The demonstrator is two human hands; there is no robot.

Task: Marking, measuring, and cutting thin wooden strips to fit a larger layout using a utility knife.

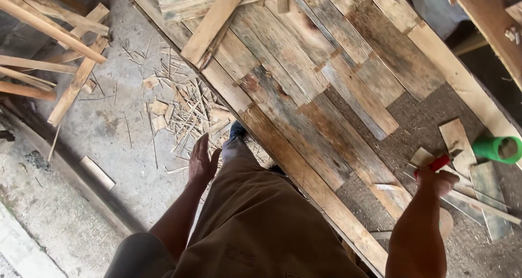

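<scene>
The counter (304, 126), planked with weathered boards, ran diagonally before me, offcuts and a green tube (496, 148) lying on its bare part. My right hand (435, 181) was closed around a red-handled tool (433, 164) above those offcuts; my left hand (202, 161) hung open and empty over the littered floor (109, 126). A firm grip and steady footing seemed wise.

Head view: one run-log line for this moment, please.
left hand: open, empty, over floor scraps | right hand: grips red-handled tool | plank panel: flat | green tube: beside
</scene>
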